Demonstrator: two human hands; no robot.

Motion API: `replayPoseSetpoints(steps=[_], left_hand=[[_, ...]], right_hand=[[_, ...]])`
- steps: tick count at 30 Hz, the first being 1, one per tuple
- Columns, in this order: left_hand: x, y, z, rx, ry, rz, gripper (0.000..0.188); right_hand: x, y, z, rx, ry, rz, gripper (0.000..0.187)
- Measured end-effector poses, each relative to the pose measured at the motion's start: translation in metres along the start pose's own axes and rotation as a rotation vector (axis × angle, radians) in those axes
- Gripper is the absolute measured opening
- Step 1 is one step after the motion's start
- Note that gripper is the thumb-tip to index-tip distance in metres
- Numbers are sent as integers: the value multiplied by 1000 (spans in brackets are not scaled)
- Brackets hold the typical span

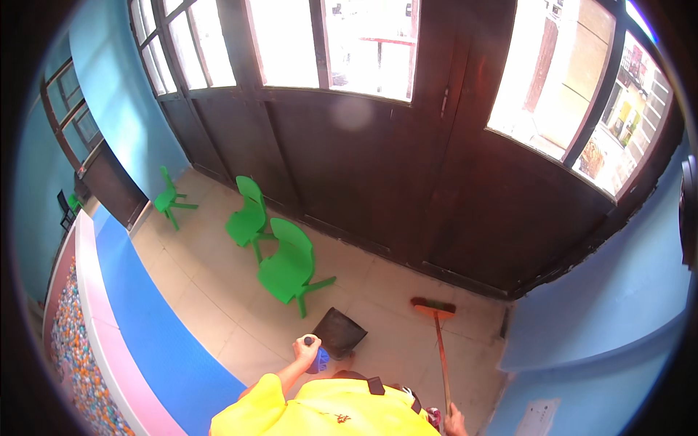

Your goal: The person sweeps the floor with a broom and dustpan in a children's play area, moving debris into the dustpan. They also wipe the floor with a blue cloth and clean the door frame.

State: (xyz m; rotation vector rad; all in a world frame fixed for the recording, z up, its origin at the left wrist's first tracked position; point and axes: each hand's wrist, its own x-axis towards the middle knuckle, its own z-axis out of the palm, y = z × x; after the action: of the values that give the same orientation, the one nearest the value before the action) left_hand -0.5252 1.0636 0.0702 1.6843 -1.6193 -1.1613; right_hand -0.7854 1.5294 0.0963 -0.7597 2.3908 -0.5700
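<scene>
Pale tiles cover the floor of a blue-walled room. Nearest, at the bottom of the frame, is the wearer's yellow shirt. At the lower right edge, the right hand is wrapped round the handle of the broom. In the lower middle, the left hand is clenched on a dark grip that appears to be the upright handle of the dustpan; a blue piece shows just beside this fist, and whether it belongs to the pan I cannot tell.

The pan lies just up and right of the left hand, the nearer of the two. The broom's long axis runs up the frame from the right hand, leaning slightly left, its head set crosswise. That head is right of the pan and a little higher, with bare tile between them; which pan edge is the mouth is unclear.

Farther off, green chairs stand left of centre, before dark panelling across the top.
</scene>
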Motion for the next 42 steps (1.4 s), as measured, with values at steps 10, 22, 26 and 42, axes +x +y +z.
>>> replayPoseSetpoints(steps=[10, 22, 26, 42], left_hand=[[10, -1, 8, 30, 13, -70, 8], [12, -13, -26, -31, -12, -91, 9], [12, -13, -34, -3, -9, -57, 11], [11, -28, -38, 16, -57, -11, 11]], right_hand=[[-34, -57, 29, 260, -173, 334, 43], [-17, -54, -24, 21, -235, 22, 50], [72, -101, -27, -97, -240, -141, 51], [34, -93, -68, -400, -348, 202, 49]])
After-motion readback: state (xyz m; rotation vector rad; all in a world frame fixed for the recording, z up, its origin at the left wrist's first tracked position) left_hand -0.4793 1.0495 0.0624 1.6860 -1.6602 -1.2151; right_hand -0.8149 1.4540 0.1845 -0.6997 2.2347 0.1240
